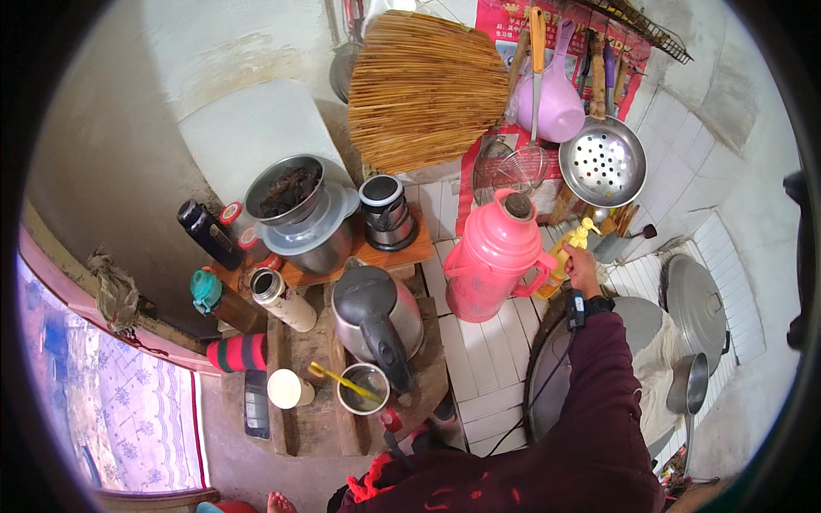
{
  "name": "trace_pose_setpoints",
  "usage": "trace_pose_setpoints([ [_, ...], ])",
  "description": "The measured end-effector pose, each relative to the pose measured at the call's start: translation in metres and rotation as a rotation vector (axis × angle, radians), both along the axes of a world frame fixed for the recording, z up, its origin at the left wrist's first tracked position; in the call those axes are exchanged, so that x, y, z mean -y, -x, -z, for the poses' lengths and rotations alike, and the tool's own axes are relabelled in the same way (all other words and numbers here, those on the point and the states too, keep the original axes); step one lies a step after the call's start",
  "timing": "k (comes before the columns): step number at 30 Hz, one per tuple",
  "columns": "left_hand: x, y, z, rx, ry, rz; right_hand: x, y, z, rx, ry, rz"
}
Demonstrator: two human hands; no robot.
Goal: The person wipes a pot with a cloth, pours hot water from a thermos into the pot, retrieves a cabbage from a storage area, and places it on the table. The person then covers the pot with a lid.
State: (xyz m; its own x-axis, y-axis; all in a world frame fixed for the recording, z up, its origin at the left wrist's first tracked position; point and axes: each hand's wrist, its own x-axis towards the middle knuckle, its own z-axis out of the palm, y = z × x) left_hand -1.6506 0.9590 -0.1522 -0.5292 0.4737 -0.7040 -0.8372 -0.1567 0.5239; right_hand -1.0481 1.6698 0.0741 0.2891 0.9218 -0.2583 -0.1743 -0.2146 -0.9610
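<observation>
My right hand (pixel 580 266) has its fingers curled at the side of a yellow pump bottle (pixel 555 282), which leans a little. Just left of the bottle stands a pink thermos flask (pixel 494 256) with a cork stopper, its side handle close to my fingers. A black strap with a small device circles my right wrist. At the bottom edge, left of my body, only the fingertips of what looks like my left hand (pixel 280 503) show; the rest is cut off. An electric kettle (pixel 378 314) and a mug (pixel 363 388) holding a yellow toothbrush (pixel 346 381) stand on a wooden stand.
A large wok (pixel 551 385) lies under my right forearm, near a metal lid (pixel 696 314) and a saucepan (pixel 689 385). A perforated ladle (pixel 603 160), a purple dipper (pixel 551 109) and a straw brush (pixel 426 90) hang behind. Flasks, a paper cup (pixel 288 389) and a phone (pixel 256 404) are leftward.
</observation>
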Motion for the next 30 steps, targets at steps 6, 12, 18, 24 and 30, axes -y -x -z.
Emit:
trace_pose_setpoints([
  [6, -0.021, -0.010, -0.031, -0.088, 0.125, -0.133, -0.018, 0.011, 0.024, 0.006, -0.140, -0.085],
  [12, -0.029, -0.001, -0.059, -0.124, 0.203, -0.165, -0.027, 0.018, 0.025, -0.118, -0.106, -0.103],
  [18, -0.026, -0.005, -0.059, -0.222, 0.068, -0.236, 0.006, 0.023, 0.006, -0.062, -0.194, 0.032],
  [24, -0.016, 0.000, -0.052, -0.110, -0.030, -0.152, 0.065, 0.043, -0.005, 0.005, -0.331, -0.234],
  [30, -0.014, 0.016, -0.033, -0.098, -0.237, -0.164, 0.073, 0.053, -0.001, 0.044, -0.345, -0.402],
])
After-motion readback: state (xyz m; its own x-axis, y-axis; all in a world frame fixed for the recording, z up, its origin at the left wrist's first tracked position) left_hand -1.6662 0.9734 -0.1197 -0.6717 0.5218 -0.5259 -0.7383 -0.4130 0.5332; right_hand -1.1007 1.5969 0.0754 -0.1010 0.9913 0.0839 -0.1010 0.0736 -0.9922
